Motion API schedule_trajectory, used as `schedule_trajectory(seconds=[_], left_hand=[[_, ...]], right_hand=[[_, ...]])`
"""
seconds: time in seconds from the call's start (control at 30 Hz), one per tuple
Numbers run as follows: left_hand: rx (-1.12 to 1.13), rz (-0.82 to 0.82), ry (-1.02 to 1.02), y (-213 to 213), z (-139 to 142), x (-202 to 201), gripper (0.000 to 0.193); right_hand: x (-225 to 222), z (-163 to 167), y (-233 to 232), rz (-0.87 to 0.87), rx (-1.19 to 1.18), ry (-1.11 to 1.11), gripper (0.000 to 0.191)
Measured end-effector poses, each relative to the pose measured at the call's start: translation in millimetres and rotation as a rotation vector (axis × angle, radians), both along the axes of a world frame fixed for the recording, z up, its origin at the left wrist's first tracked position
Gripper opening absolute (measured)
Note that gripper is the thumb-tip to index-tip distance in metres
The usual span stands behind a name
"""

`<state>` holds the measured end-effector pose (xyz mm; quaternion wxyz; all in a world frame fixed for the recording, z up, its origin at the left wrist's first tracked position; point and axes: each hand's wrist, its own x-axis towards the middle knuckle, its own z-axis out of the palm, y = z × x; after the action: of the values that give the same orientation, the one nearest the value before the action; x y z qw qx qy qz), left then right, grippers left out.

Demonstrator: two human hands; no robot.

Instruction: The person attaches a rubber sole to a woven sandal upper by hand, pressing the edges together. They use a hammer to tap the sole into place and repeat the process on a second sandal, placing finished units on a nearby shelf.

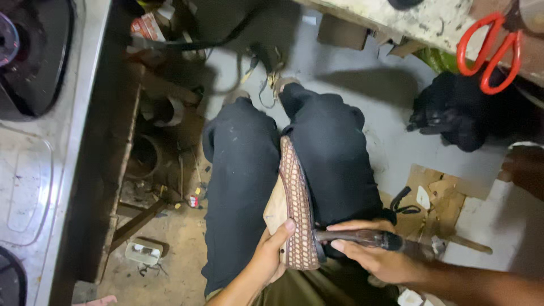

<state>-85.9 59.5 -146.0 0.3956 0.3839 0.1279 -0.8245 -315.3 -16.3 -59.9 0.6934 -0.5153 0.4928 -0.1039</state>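
A brown shoe with a woven, net-like pattern rests sole-up on my lap, between my knees in dark trousers. My left hand grips the shoe's near end, thumb pressed on the patterned surface. My right hand is closed around the dark wooden handle of a tool, whose head meets the shoe's near right edge. What the tool's head looks like is hidden by the shoe.
Red-handled scissors lie on a worn bench at top right. A black cloth bundle and cardboard scraps lie on the floor right. A metal-topped table runs along the left, with clutter and cables beneath.
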Motion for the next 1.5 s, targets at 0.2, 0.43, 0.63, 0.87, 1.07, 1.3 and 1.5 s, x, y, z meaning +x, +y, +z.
schedule_trajectory(seconds=[0.2,0.43,0.63,0.87,1.07,1.3,1.5], left_hand=[[-0.079,0.006,0.061,-11.5,15.2,-0.5,0.051],[-0.089,-0.031,0.145,-12.4,25.4,4.6,0.054],[-0.041,0.003,0.148,-8.3,13.7,1.5,0.053],[-0.181,-0.044,0.019,7.4,18.8,1.1,0.056],[-0.839,-0.513,-0.336,-23.3,88.6,61.4,0.062],[-1.228,-0.559,-1.542,-67.2,127.1,115.0,0.091],[-1.173,-0.313,-1.583,-46.0,112.6,110.1,0.073]], right_hand=[[2.9,17.4,-28.4,-0.083,0.337,0.166,0.037],[24.5,-1.0,11.8,-0.360,0.174,0.176,0.038],[32.3,-23.3,1.3,-0.436,0.197,0.284,0.041],[45.9,-22.2,-20.2,-0.806,0.207,0.002,0.050],[-23.8,-12.0,49.9,-0.503,0.004,0.016,0.033],[-13.5,-31.8,92.5,-0.405,-0.155,0.096,0.082],[-3.3,-9.9,59.0,-0.117,-0.092,0.485,0.052]])
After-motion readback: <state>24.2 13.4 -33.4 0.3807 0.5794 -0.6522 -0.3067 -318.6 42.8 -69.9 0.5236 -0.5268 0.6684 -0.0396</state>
